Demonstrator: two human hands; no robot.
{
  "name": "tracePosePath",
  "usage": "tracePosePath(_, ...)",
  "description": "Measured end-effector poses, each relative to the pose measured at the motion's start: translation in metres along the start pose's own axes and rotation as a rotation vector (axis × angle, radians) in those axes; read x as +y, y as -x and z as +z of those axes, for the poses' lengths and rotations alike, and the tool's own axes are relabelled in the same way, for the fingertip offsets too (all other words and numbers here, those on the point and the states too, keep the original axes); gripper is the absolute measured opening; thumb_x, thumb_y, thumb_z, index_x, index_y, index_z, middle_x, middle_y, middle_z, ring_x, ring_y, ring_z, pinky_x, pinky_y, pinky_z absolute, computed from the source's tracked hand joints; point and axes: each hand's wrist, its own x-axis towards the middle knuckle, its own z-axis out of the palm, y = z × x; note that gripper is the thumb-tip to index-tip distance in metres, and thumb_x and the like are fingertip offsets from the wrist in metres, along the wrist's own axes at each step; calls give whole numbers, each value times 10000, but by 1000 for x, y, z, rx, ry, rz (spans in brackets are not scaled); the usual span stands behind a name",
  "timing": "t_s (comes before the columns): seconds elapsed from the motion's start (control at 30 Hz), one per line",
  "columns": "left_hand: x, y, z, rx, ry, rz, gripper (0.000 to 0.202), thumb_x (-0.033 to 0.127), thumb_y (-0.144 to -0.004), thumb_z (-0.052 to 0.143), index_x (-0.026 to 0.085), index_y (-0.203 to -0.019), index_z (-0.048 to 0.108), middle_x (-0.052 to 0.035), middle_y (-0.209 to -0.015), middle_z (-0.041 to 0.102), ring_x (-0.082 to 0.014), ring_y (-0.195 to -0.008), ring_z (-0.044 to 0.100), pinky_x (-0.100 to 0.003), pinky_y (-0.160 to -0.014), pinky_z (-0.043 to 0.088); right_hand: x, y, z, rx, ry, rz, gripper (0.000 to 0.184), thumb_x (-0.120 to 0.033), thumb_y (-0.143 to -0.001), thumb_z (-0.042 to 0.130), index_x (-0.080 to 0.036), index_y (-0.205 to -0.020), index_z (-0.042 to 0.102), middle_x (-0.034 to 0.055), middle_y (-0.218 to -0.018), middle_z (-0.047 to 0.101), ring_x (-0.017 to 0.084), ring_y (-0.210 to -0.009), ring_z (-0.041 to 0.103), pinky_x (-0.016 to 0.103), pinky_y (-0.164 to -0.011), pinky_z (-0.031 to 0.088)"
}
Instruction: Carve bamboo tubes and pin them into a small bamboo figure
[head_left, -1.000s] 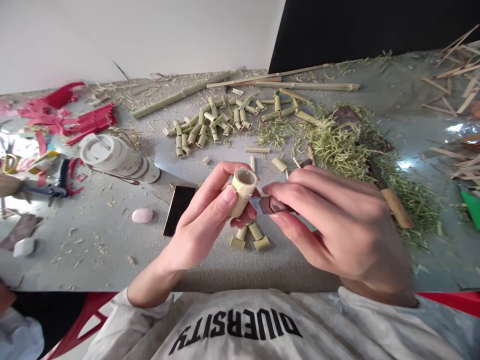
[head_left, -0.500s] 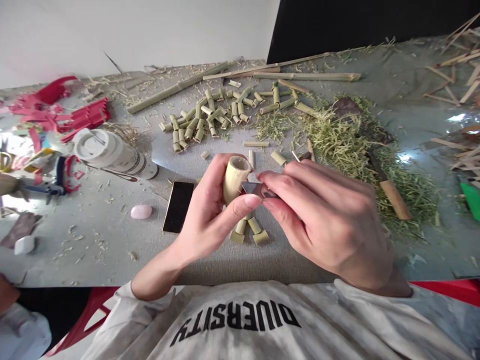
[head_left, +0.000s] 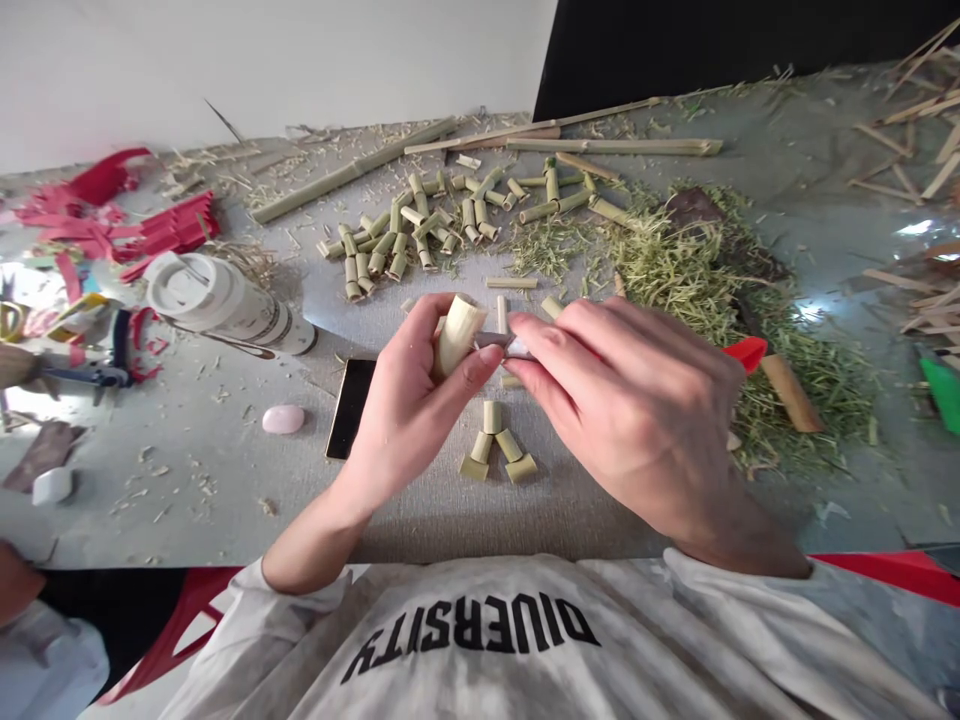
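Observation:
My left hand (head_left: 409, 410) is wrapped round a short, pale bamboo tube (head_left: 459, 335), which tilts up to the right. Pinched in my right hand (head_left: 622, 410) is a knife with a dark blade (head_left: 491, 340); a red end shows behind the hand. The blade lies against the right side of the tube, close to my left thumb. Most of the knife's handle is hidden by my fingers. Below the hands, a small figure of bamboo pieces (head_left: 493, 418) lies on the table, with two splayed legs and feet.
Many short bamboo pieces (head_left: 397, 240) lie beyond my hands. Green shavings (head_left: 667, 265) and a wooden handle (head_left: 791, 395) are at right. On the left are a phone (head_left: 349, 410), a pink oval object (head_left: 283, 419), a white lidded cup (head_left: 225, 300) and pliers (head_left: 90, 378).
The bamboo tube has tipped so that its open end no longer faces me. My right hand has turned, and the knife's red end now shows. More of the small figure is visible.

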Motion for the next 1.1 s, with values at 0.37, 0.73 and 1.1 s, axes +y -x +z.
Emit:
tracePosePath(0.37,6,-11,-8,-333,568,-223,363,367,-869,921,225,-1042,635,66,-731,457,-40,-511,295,-202,-461,260,20,-5,4,-78,-526,21,279,-331,-1190,481,-212,-1238,729,56,-1102,792,178,-935,752,324,-829,594)
tracePosePath(0.73,7,-8,-7,-201,534,-224,339,467,-1058,651,175,-1209,738,-4,-756,524,-111,-606,411,-249,-534,359,12,-3,8,-98,-344,31,332,-240,-1186,424,-154,-985,674,27,-809,689,139,-654,567,331,-597,348)
tracePosePath(1.1,-15,-12,-6,-48,-128,242,403,500,-1150,524,300,-1476,649,-48,-1004,723,-200,-887,672,-355,-802,562,9,-8,28,-299,-1206,379,316,-386,-1201,462,-200,-977,587,-56,-673,526,86,-553,465,251,-557,355)
